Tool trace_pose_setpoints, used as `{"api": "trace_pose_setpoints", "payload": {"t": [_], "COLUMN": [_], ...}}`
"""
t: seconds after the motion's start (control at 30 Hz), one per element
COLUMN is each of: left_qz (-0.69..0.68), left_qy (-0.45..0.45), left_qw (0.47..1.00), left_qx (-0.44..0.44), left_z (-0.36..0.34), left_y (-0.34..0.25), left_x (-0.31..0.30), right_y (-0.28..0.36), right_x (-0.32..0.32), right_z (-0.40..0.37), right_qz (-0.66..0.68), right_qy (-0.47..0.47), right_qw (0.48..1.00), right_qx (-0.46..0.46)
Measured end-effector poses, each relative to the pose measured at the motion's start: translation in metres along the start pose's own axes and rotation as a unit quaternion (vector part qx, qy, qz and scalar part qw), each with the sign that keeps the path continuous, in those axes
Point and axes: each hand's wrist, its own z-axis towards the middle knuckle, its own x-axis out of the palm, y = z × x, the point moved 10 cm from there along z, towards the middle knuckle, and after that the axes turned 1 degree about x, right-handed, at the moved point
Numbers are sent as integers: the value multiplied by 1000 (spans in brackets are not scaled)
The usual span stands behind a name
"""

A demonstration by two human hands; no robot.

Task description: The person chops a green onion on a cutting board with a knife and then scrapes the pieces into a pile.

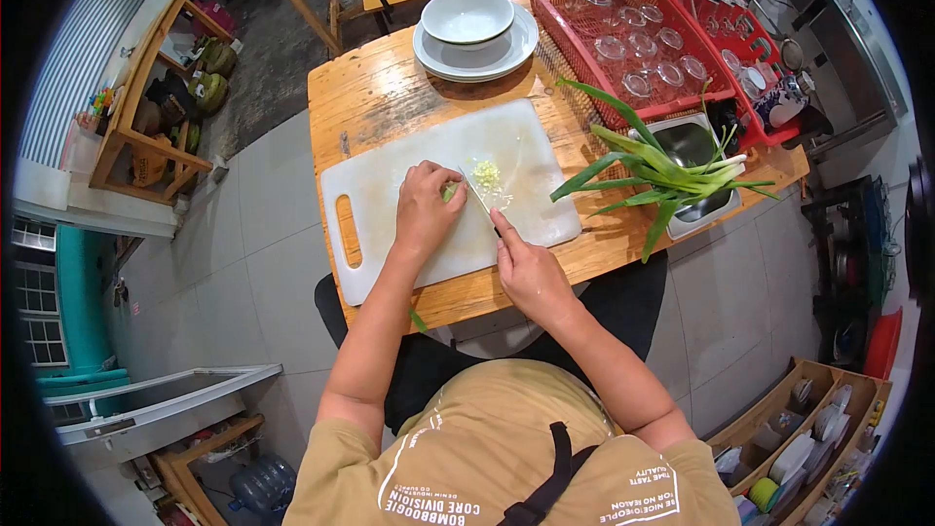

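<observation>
A white cutting board (383, 195) with a handle slot lies on the wooden table. My left hand (426, 206) is closed on a short leek piece (449, 192), pressed down on the board; the fingers cover most of it. My right hand (534, 278) grips a knife (478, 198) by its dark handle, the blade slanting up toward my left fingertips, right beside the leek piece. Just right of the blade sits a small heap of finely chopped pale green bits (488, 175), with some scattered nearer me. Leeks with long green leaves (662, 170) lie across a metal container (689, 143) on the right.
White bowls and plates (474, 31) are stacked behind the board. A red basket (545, 24) of upturned glasses stands at the back right, with a second red basket (750, 102) beside it. A green scrap (418, 320) hangs at the table's front edge.
</observation>
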Motion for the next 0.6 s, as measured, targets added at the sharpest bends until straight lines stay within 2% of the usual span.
{"api": "trace_pose_setpoints", "payload": {"t": [0.1, 0.33, 0.53, 0.6], "left_qz": [9, 10, 3, 11], "left_qy": [-14, -24, -13, -18], "left_qw": [1000, 1000, 1000, 1000], "left_qx": [13, 9, -6, 3], "left_z": [-1, 0, 1, 1], "left_y": [-3, -4, -3, -7], "left_x": [-1, 3, 5, 3], "right_y": [-2, -1, -6, -4], "right_x": [-1, 4, -11, -17], "right_z": [-2, 0, -20, -22], "right_qz": [-30, -58, -41, 16], "right_qy": [34, 40, 56, 59], "right_qw": [998, 997, 995, 995], "right_qx": [35, 31, 68, 81]}}
